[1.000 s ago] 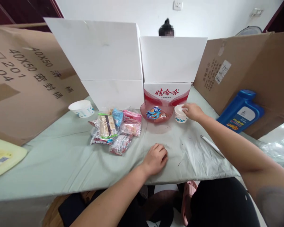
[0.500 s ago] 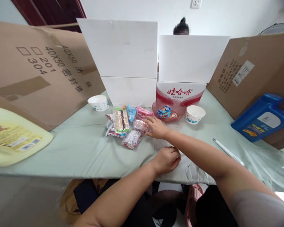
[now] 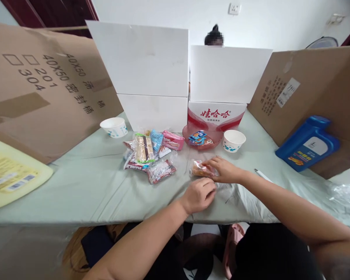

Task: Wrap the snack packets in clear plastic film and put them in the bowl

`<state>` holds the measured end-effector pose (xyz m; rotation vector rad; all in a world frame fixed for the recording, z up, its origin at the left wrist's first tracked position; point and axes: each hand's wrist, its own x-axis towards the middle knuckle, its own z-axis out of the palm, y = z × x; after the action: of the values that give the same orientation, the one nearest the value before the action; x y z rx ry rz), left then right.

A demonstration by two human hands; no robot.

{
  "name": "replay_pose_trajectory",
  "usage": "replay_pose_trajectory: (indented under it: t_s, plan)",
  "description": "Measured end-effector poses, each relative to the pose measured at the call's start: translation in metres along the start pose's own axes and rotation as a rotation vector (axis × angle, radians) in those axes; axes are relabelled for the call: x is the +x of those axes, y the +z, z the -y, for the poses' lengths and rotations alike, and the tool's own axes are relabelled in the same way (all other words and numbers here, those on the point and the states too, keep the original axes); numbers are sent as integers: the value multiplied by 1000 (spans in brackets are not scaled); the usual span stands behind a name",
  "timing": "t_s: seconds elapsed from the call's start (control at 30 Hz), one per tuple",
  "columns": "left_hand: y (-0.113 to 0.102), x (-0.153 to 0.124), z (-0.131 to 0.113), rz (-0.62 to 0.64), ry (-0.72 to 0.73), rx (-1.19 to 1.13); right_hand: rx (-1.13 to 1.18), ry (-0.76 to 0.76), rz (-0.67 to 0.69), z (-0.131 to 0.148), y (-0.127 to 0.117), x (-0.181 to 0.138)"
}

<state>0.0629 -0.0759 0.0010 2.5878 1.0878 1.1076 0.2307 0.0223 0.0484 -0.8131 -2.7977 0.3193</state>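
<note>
My right hand is closed over a clear-wrapped piece of bread on the table, right of a pile of packaged snacks. Just in front, my left hand rests on the cloth with curled fingers and nothing visible in them. In the pile are a wafer-like bar in clear and green film, a blue packet, a pink packet and a clear-wrapped dark red snack. Behind the bread, a translucent red dish holds blue packets.
Paper bowls stand left and right. White boxes wall off the back; a person's head shows above. Cardboard boxes flank both sides. A yellow jug, a blue bottle and a white pen lie around.
My right hand has drawn the wrapped bread out of the pile, toward me and to the right. My left hand stays curled on the cloth. The view has shifted slightly.
</note>
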Motion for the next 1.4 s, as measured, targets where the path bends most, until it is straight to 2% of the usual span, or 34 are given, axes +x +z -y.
replay_pose_trajectory:
  t_s: [0.1, 0.17, 0.23, 0.3, 0.37, 0.4, 0.47, 0.57, 0.6, 0.73, 0.8, 0.9, 0.97, 1.03, 1.1, 1.2, 1.27, 1.33, 1.4]
  plan:
    - [0, 2, 1, -250, -130, 104, 28, -16, 1, -5, -7, -42]
    - [4, 4, 8, -340, -244, 164, 61, -22, -14, -4, -7, -60]
    - [10, 4, 18, -302, -332, 169, 116, 21, -88, -2, -2, -71]
    - [15, 3, 25, -202, -383, 129, 186, 158, -202, -1, 6, -77]
    - [15, 2, 26, -120, -380, 53, 261, 312, -243, -1, 11, -81]
    - [14, 2, 24, -108, -353, 16, 287, 339, -227, -1, 13, -83]
    - [11, 2, 18, -122, -237, -25, 272, 277, -217, -1, 13, -85]
    - [6, 5, 13, -151, -53, 3, 120, 119, -338, 0, 7, -89]
    - [5, 7, 12, -129, -17, 5, 86, 90, -337, -1, 4, -91]
    - [0, 8, 12, 55, -7, -73, 150, 73, -120, -10, -12, -103]
    - [-2, 8, 10, 87, -15, -103, 136, 233, -136, -18, -21, -112]
    - [-3, 7, 8, 34, 0, -112, -108, 650, -184, -29, -32, -125]
    - [-1, 7, 8, -16, 19, -113, -291, 874, -65, -36, -34, -130]
    - [1, 7, 8, -47, 46, -116, -387, 961, 86, -40, -33, -132]
    - [2, 8, 7, -56, 66, -117, -399, 937, 144, -39, -30, -129]
    - [1, 9, 5, -41, 68, -122, -326, 796, 61, -24, -22, -118]
    - [0, 9, 4, -24, 50, -125, -244, 612, -54, -3, -15, -109]
    - [-1, 8, 3, -19, 27, -134, -191, 366, -137, 20, -7, -99]
    - [0, 7, 3, -31, 13, -145, -183, 160, -125, 41, -3, -92]
